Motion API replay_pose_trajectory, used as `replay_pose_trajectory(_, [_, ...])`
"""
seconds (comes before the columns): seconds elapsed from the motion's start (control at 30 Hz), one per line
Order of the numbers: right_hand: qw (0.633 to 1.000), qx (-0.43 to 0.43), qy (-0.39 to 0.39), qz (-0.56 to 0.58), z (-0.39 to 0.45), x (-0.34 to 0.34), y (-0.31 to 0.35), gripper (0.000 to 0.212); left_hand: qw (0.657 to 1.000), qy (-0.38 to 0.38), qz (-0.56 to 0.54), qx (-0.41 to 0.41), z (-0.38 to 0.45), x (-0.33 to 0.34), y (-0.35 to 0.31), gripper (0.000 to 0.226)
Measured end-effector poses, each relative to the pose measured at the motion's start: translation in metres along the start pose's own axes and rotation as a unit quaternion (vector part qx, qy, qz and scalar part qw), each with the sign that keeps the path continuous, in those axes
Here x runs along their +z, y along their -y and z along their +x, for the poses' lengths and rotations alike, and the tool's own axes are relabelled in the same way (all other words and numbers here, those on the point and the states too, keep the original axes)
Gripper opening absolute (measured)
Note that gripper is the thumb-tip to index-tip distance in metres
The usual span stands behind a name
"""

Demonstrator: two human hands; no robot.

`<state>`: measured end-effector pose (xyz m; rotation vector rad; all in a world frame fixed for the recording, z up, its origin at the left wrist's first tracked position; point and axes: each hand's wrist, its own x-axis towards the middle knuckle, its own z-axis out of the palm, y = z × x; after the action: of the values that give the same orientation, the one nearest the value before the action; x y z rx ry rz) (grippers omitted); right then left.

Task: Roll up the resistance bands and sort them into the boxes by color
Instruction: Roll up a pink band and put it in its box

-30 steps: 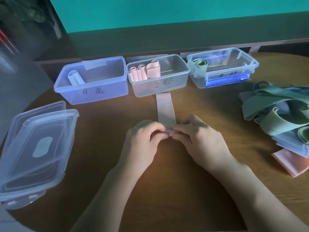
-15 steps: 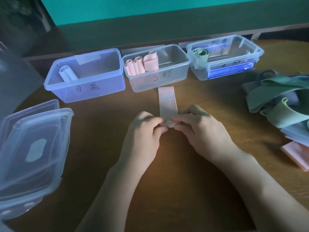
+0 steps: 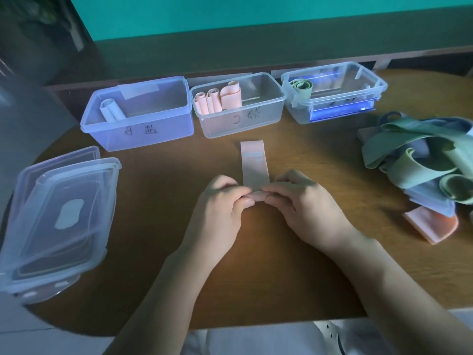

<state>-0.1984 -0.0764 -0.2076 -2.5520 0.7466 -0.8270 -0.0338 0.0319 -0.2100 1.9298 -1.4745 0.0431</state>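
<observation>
Both hands pinch the near end of a pink band (image 3: 254,165) that lies flat on the worktop (image 3: 320,155), pointing toward the far edge. The left hand (image 3: 222,208) and the right hand (image 3: 304,206) are each clenched on the started roll, fingertips meeting at its middle. The unrolled length lies near the middle of the worktop, its far end just short of the middle box (image 3: 239,106) at the far edge, which already contains pink rolls.

To perform the step well, the operator should keep both side edges of the band aligned, apply even pressure from both hands, and roll away from the body so the coil stays tight and does not cone. The finished roll should be held closed until it is set in the middle box; the left box (image 3: 138,114) holds a pale roll and the right box (image 3: 332,90) a green one. Unrolled bands (image 3: 419,160) are piled at the right edge.
</observation>
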Motion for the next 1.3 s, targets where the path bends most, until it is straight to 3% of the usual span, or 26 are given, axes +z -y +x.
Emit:
replay_pose_trajectory(0.4, [0.998,0.017,0.003,0.059,-0.043,-0.013,0.018,0.038,1.000,0.020,-0.004,0.006,-0.038,-0.010,-0.022,0.014])
replay_pose_trajectory(0.57, [0.997,0.015,0.004,0.079,-0.037,-0.012,0.016,0.016,0.999,0.036,-0.006,0.022,-0.030,-0.009,-0.015,0.020])
replay_pose_trajectory(0.67, [0.996,0.013,0.025,0.086,-0.033,-0.015,0.014,0.014,0.999,0.021,-0.047,-0.011,-0.024,-0.011,-0.014,0.021])
replay_pose_trajectory(0.83, [0.994,0.010,0.081,0.079,-0.018,-0.022,0.006,0.020,0.997,-0.004,-0.076,-0.015,-0.016,-0.013,-0.017,0.007])
replay_pose_trajectory(1.03, [0.993,0.012,0.070,0.094,-0.009,-0.021,0.003,0.033,0.998,0.027,-0.059,0.023,-0.005,-0.014,-0.009,0.007])
replay_pose_trajectory(1.17, [0.993,0.025,0.053,0.104,-0.009,-0.018,0.004,0.026,0.993,0.081,-0.081,-0.009,-0.001,-0.019,-0.008,0.016])
replay_pose_trajectory(1.3, [0.994,0.020,0.057,0.091,-0.007,-0.019,0.002,0.025,0.997,0.056,-0.058,0.000,0.001,-0.011,-0.005,0.026])
